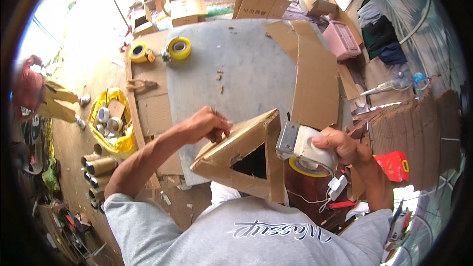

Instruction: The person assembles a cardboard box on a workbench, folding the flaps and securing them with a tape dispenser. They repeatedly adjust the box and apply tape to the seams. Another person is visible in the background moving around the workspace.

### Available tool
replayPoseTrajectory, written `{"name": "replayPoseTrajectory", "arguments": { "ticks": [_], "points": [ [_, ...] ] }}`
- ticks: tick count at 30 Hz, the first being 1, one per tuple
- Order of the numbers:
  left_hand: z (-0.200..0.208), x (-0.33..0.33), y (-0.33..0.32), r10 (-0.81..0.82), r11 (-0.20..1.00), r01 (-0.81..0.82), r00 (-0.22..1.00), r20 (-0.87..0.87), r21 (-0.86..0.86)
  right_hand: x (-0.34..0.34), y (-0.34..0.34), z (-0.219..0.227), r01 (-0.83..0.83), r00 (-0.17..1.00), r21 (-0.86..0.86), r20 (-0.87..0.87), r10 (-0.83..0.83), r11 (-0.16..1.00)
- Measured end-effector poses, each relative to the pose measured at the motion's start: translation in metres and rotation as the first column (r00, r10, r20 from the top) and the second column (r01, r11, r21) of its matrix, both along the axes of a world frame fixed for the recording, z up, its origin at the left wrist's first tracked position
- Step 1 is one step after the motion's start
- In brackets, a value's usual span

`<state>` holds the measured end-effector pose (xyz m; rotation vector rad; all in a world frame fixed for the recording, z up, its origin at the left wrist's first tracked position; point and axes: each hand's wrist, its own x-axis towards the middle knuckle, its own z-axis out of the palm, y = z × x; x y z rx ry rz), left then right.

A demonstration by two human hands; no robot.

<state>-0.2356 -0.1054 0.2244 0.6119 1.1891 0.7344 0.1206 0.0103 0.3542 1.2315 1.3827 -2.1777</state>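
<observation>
A triangular cardboard box (252, 185) leans tilted against my front at the table's near edge, with a dark triangular opening in its face. The curled fingers of my left hand (209, 124) press on its upper left side; the fingertips are partly hidden. My right hand (339, 145) is closed around a white tape dispenser (309, 143) with a metal front end, just right of the box. Yellow tape (315, 168) shows in the dispenser. Whether the dispenser touches the box I cannot tell.
Cardboard sheets (315, 88) lie along the grey table's (236, 64) right side. A second tape dispenser (178, 49) sits far left, near another tape roll (139, 52) and pliers (142, 84). Left stand a yellow bag (129, 144) of rolls and cardboard tubes (102, 166). A person (49, 91) stands beyond.
</observation>
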Motion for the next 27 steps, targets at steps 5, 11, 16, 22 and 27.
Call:
{"name": "replayPoseTrajectory", "arguments": {
  "ticks": [5, 11, 16, 22, 27],
  "points": [
    [-0.006, 0.001, -0.002, -0.104, 0.987, 0.116, 0.989, -0.109, 0.111, -0.001, 0.001, -0.01, 0.01, 1.0, 0.023, 0.028, -0.011, 1.0],
    [-0.003, -0.003, 0.004, -0.357, 0.846, 0.53, 0.633, -0.687, 0.048, -0.002, -0.003, -0.003, -0.05, 0.999, 0.078, 0.025, 0.048, 0.996],
    [-0.029, -0.015, -0.013, -0.12, 0.794, 0.525, 0.629, -0.768, 0.305, 0.0, -0.002, -0.005, -0.047, 0.999, 0.114, 0.027, 0.045, 0.992],
    [0.086, 0.039, -0.066, 0.518, 0.72, 0.162, 0.522, -0.678, 0.675, 0.007, 0.006, -0.026, -0.065, 0.998, 0.086, -0.022, 0.067, 0.994],
    [0.081, 0.127, -0.133, 0.626, 0.771, 0.177, -0.034, -0.779, 0.611, 0.002, 0.0, -0.041, -0.044, 0.992, 0.011, -0.118, 0.045, 0.999]
  ]
}}
